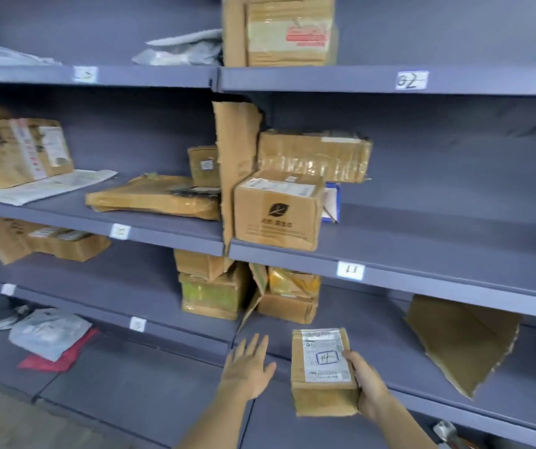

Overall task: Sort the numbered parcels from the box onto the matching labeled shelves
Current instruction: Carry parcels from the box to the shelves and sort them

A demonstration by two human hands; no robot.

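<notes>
My right hand grips a small brown parcel by its right side, low in the view. Its white label carries a handwritten number in a blue box that looks like 14. My left hand hovers just left of the parcel with its fingers spread, holding nothing. Both hands are in front of the lower grey shelf. White number tags sit on the shelf edges: one reads like 32 at the upper right, another marks the shelf just above my hands.
Several cardboard boxes stand along the middle of the shelves, among them a box with a leaf logo. A torn cardboard sheet leans on the lower right shelf. Grey and red mailer bags lie at the lower left.
</notes>
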